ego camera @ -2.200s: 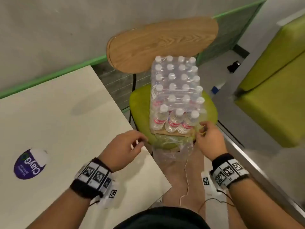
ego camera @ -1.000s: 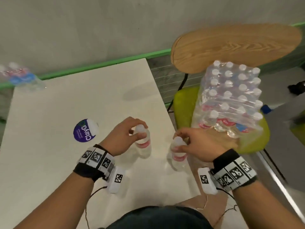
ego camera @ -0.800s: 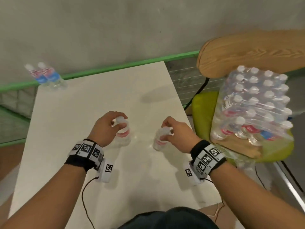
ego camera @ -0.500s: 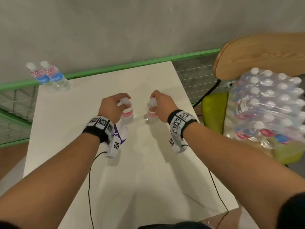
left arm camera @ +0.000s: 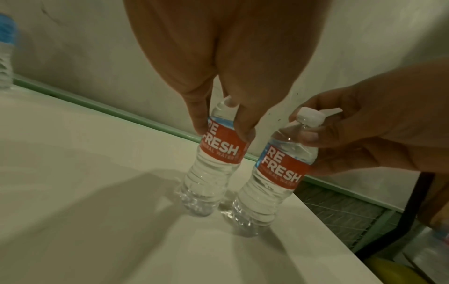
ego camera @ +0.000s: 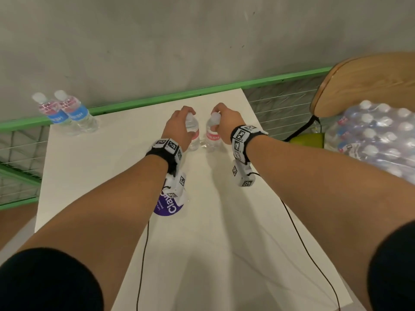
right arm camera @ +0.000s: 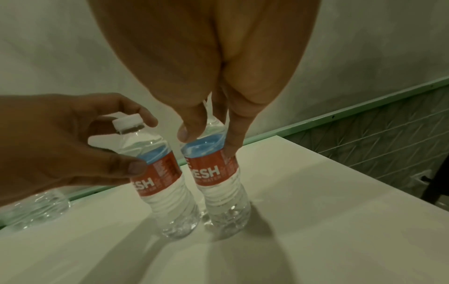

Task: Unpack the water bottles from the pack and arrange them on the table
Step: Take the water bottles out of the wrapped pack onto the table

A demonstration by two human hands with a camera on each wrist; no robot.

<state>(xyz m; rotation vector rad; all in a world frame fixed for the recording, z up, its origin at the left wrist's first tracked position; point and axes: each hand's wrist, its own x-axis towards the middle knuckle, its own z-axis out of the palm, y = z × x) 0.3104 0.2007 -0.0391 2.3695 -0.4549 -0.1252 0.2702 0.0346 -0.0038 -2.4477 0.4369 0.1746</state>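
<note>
Two small clear water bottles with red labels stand side by side near the far edge of the white table (ego camera: 107, 176). My left hand (ego camera: 182, 124) grips the left bottle (ego camera: 195, 135) around its neck and shoulder. My right hand (ego camera: 224, 122) pinches the right bottle (ego camera: 212, 138) at its white cap. In the left wrist view both bases, left bottle (left arm camera: 213, 173) and right bottle (left arm camera: 274, 182), sit on the tabletop. The shrink-wrapped pack (ego camera: 377, 140) with several bottles lies on the chair at the right.
Two more bottles (ego camera: 67, 113) with blue labels stand at the table's far left corner. A green rail (ego camera: 157, 99) and grey wall run behind the table. A purple sticker (ego camera: 167, 208) lies mid-table. The wooden chair back (ego camera: 370, 86) rises at the right.
Each hand took a bottle from the pack and carried it from the table's near right edge to the far side, where both now stand close together.
</note>
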